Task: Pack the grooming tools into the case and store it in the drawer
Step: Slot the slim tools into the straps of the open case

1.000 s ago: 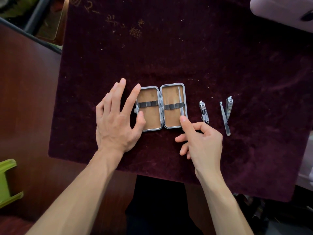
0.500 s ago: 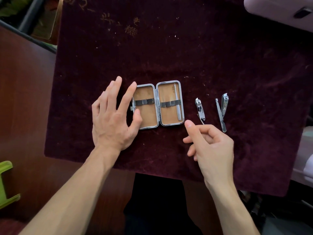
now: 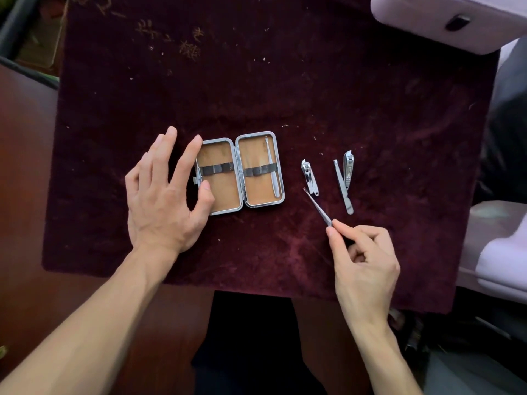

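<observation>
The small metal-framed case with tan lining [image 3: 239,172] lies open and flat on the dark maroon velvet cloth [image 3: 285,81], one thin steel tool already under its right elastic strap, while the left hand [image 3: 165,201], fingers spread and gripping nothing, steadies its left edge. The right hand [image 3: 365,258] pinches the rear end of a slender, pointed steel pick [image 3: 318,206] between thumb and forefinger. Light, rigid and probably slippery, the pick is best held near its end, leaving the point free to slide under a strap; a small silver nail clipper [image 3: 309,178], a larger silver clipper [image 3: 348,169] and a flat steel file [image 3: 343,186] wait on the cloth nearby.
</observation>
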`<action>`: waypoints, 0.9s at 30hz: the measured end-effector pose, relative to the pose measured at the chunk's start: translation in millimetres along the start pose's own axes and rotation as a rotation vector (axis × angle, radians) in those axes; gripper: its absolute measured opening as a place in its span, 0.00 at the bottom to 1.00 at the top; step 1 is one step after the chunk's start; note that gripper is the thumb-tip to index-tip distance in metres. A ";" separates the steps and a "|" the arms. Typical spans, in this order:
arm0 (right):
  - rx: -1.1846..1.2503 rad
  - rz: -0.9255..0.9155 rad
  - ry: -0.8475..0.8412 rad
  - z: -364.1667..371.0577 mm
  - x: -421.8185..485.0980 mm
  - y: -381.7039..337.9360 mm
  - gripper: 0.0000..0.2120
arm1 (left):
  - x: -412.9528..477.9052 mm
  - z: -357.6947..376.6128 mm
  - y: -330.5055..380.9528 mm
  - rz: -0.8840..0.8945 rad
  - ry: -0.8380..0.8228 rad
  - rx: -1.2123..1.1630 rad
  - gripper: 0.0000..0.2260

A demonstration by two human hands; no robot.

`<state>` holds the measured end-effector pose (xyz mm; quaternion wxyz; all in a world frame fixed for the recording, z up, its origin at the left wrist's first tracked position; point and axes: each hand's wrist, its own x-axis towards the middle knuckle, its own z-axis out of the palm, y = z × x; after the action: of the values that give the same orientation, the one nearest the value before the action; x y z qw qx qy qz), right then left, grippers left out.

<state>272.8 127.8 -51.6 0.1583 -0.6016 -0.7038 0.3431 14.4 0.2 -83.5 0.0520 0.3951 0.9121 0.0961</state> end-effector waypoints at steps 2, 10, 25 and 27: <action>0.007 -0.001 -0.010 -0.4 0.5 -0.8 0.07 | -0.1 -0.6 0.1 -0.001 -0.004 0.009 0.28; 0.005 -0.017 -0.066 -2.5 2.5 -1.2 0.09 | -0.7 -1.8 0.7 0.000 -0.002 0.003 0.28; 0.449 0.267 -0.361 -1.8 1.4 -41.9 0.04 | -0.1 0.6 -0.5 0.004 0.013 0.014 0.28; 0.485 0.312 -0.411 6.7 -2.3 -48.5 0.06 | 0.0 0.7 -1.0 0.006 0.011 0.018 0.28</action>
<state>233.3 121.7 -23.3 0.0975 -0.5651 -0.5186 0.6342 13.8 -0.4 -84.4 0.0431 0.3975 0.9121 0.0905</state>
